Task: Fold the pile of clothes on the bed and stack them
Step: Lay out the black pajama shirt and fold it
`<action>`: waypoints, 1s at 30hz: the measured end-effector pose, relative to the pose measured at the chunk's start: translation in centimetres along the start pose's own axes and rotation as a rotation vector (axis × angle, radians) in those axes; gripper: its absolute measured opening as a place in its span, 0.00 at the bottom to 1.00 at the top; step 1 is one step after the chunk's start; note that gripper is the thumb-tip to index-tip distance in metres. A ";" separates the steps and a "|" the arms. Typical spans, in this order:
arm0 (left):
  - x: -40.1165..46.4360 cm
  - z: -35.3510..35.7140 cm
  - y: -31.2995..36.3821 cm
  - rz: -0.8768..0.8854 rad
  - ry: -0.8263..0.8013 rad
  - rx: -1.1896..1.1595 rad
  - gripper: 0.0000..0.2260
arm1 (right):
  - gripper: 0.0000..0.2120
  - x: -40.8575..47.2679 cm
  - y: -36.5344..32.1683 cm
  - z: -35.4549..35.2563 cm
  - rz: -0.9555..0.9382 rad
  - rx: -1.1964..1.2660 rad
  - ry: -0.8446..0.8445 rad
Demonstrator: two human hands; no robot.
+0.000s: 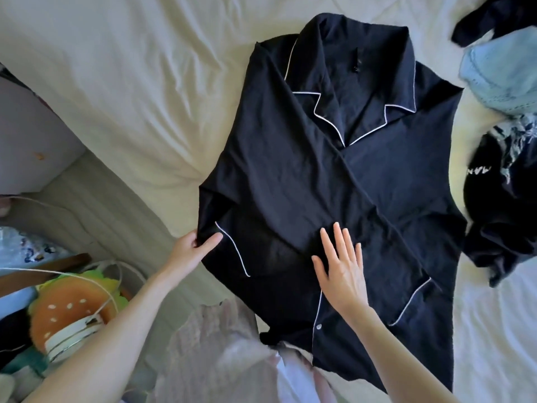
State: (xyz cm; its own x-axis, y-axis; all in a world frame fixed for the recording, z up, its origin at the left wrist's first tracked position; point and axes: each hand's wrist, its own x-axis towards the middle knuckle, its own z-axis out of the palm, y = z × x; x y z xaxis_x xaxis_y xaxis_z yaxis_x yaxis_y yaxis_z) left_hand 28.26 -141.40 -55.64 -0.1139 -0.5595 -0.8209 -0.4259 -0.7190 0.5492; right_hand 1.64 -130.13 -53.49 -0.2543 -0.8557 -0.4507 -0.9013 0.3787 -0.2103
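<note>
Your dark navy pajama shirt [334,181] with white piping lies face up across the middle of the bed [116,82], collar toward the far edge and hem toward the near edge where you stand. Both sleeves are folded inward and cross over the chest.

Your left hand [191,251] pinches the folded corner of the shirt on its left side, thumb on top and fingers curled beneath the cloth, close to the bed's left edge. Your right hand [343,263] lies flat on the lower front of the shirt, fingers straight and slightly spread, palm pressing the fabric just above the button placket.

Along the bed's right edge sits the rest of the pile: a light blue knitted piece [502,71] toward the far right corner, a dark garment [482,24] beyond it, and a black garment with white lettering [494,199] touching the shirt's right side.

Past the bed's left edge, a burger-shaped plush [66,309] rests low down. At the near edge, a pale, blurred cloth [220,359] shows, possibly your own clothing.
</note>
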 end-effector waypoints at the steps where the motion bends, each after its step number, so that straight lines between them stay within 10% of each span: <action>1: -0.6 0.1 -0.7 -0.019 -0.006 0.023 0.05 | 0.26 -0.9 0.3 0.2 0.043 0.021 -0.010; 7: -4.0 1.5 -5.0 -0.177 -0.072 0.297 0.08 | 0.26 -4.8 2.0 1.2 0.102 0.092 -0.035; 26: -17.4 8.0 -17.0 -0.003 0.363 0.101 0.06 | 0.23 -20.2 17.1 2.0 0.408 0.087 0.009; 30: -18.8 9.5 -16.9 0.015 0.332 0.043 0.07 | 0.15 -21.4 15.3 2.6 0.122 0.055 0.191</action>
State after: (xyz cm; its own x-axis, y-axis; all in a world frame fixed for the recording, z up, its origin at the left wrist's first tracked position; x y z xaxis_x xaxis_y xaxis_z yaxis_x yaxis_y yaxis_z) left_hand 29.10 -114.86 -50.99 0.1755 -0.6785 -0.7133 -0.4644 -0.6960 0.5477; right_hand -5.76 -105.14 -49.37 -0.4268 -0.8517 -0.3041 -0.8405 0.4977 -0.2140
